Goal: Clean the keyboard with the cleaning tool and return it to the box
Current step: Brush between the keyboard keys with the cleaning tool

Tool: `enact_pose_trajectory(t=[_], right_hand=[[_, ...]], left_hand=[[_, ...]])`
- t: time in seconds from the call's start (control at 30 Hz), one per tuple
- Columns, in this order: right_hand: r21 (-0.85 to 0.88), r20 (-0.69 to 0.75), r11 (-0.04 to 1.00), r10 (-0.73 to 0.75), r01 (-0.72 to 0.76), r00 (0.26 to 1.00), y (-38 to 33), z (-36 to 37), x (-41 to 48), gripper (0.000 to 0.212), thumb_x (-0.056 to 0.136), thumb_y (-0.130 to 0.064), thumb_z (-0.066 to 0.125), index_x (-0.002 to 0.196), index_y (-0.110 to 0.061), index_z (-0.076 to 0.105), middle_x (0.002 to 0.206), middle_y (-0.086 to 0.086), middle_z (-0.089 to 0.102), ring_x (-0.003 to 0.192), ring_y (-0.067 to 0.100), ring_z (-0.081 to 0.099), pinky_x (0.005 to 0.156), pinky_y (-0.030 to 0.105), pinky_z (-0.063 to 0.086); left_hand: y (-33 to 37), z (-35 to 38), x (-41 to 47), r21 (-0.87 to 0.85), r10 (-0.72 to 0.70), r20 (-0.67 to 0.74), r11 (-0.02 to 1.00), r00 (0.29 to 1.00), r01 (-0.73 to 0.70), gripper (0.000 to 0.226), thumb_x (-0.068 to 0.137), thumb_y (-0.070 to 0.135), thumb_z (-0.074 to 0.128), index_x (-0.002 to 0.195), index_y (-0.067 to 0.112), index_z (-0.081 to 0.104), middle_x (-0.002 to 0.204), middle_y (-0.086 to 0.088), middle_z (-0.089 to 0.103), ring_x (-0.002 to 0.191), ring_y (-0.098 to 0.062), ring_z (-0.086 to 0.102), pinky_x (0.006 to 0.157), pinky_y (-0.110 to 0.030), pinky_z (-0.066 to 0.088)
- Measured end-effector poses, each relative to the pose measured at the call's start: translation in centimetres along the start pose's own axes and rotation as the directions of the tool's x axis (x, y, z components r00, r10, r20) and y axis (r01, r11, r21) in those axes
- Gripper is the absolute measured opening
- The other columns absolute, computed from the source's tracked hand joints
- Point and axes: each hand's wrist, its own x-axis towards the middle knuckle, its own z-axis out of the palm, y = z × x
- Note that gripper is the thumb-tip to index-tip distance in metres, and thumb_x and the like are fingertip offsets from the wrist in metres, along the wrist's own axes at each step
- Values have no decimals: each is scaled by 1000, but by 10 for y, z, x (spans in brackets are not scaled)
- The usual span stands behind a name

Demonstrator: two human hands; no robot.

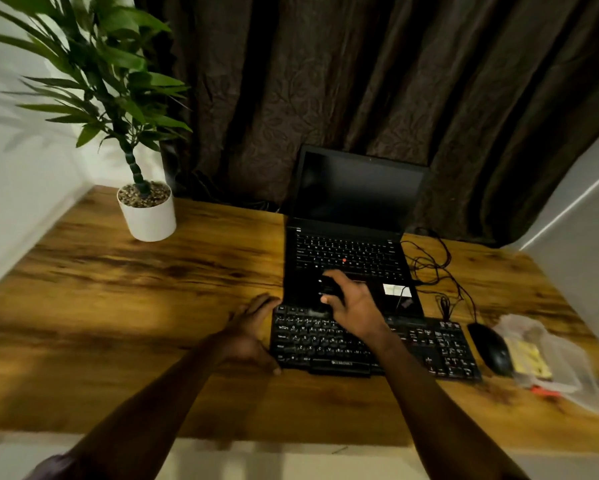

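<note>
A black external keyboard lies on the wooden desk in front of an open black laptop. My right hand hovers over the keyboard's upper left keys and is closed around a dark cleaning tool, whose lower end touches the top key row. My left hand rests against the keyboard's left edge with thumb and fingers spread along its side. At the far right lies a clear plastic box with a yellow item inside; it is blurred.
A black mouse sits between the keyboard and the clear box, its cable coiled beside the laptop. A white potted plant stands at the back left. A dark curtain hangs behind the desk.
</note>
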Motion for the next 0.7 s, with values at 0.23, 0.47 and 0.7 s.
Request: enact_pose_trajectory(t=[0.23, 0.47, 0.7], right_hand=[[46, 17, 998, 36, -36, 999, -9, 7, 1, 46, 93, -15, 63, 128, -39, 46, 107, 4, 65, 92, 15, 69, 74, 33, 62], [-113, 39, 990, 86, -81, 996, -2, 0, -3, 49, 94, -24, 61, 131, -48, 40, 110, 4, 59, 98, 18, 59, 81, 40, 59], [-17, 64, 999, 42, -41, 997, -40, 33, 15, 48, 93, -22, 62, 129, -48, 42, 108, 8, 62, 80, 22, 69, 64, 38, 63]], left_hand=[[-8, 5, 2, 44, -26, -51, 999, 998, 28, 160, 16, 86, 75, 154, 50, 2, 163, 22, -12, 149, -25, 5, 117, -46, 13], [-7, 4, 2, 100, -31, -59, 994, 998, 37, 149, 34, 71, 87, 154, 49, 1, 163, 20, -13, 150, -21, 2, 114, -44, 13], [-3, 2, 1, 143, -41, -49, 989, 998, 48, 155, 31, 77, 83, 156, 41, 0, 163, 17, -13, 148, -22, 4, 115, -42, 12]])
